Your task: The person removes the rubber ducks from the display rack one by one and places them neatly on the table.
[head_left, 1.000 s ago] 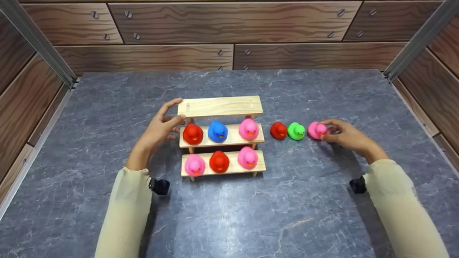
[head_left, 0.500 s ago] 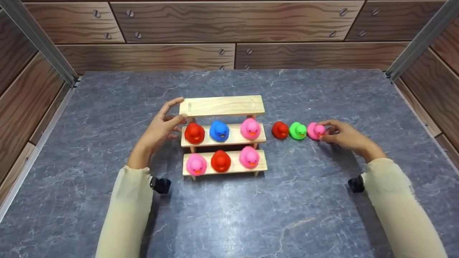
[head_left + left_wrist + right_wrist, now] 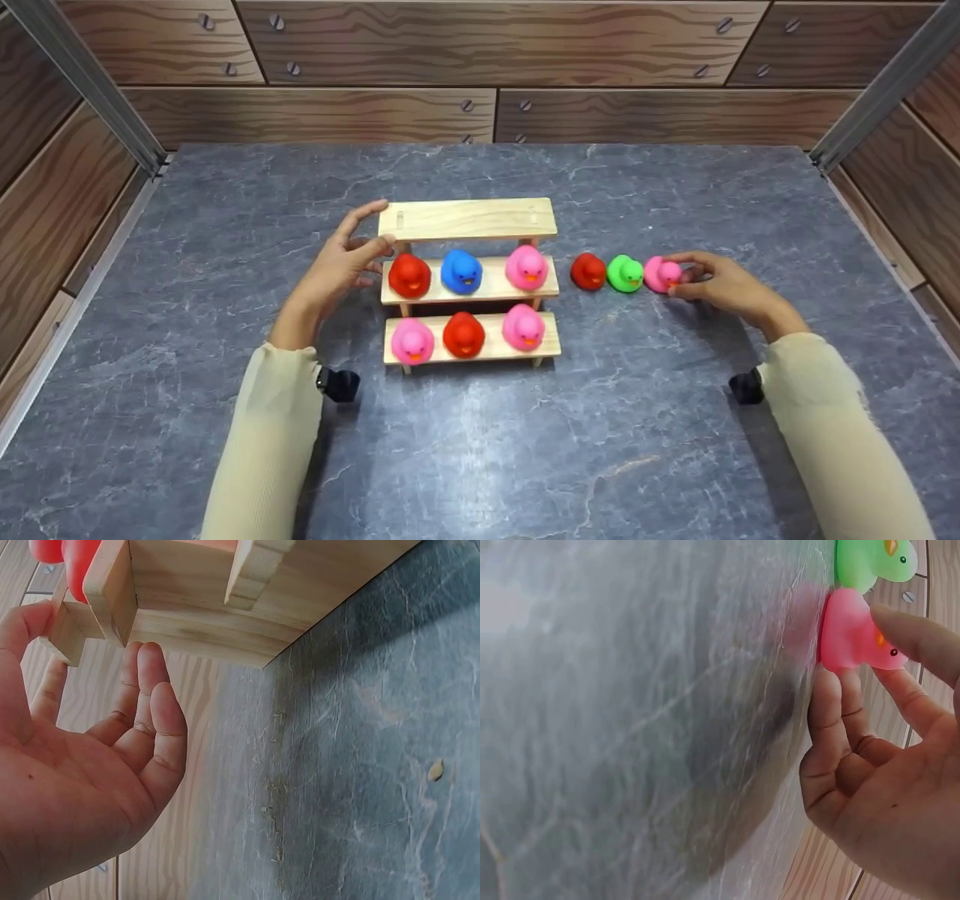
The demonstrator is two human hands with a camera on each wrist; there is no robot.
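Observation:
A three-tier wooden display stand stands upright on the table. My left hand grips the left end of its top board between thumb and index finger; in the left wrist view the other fingers are bent below that board. To the right of the stand, my right hand pinches a pink rubber duck between thumb and fingers. This duck sits on the table against a green rubber duck. A red rubber duck completes that row on the stand's side.
The middle tier bears a red duck, a blue duck and a pink duck. On the lowest tier are a pink duck, a red duck and another pink duck. Wood-patterned walls enclose the grey marbled table.
My right hand has slid the pink duck slightly left, closing the gap to the green duck. My left hand keeps its hold on the stand. The head view has shifted a little.

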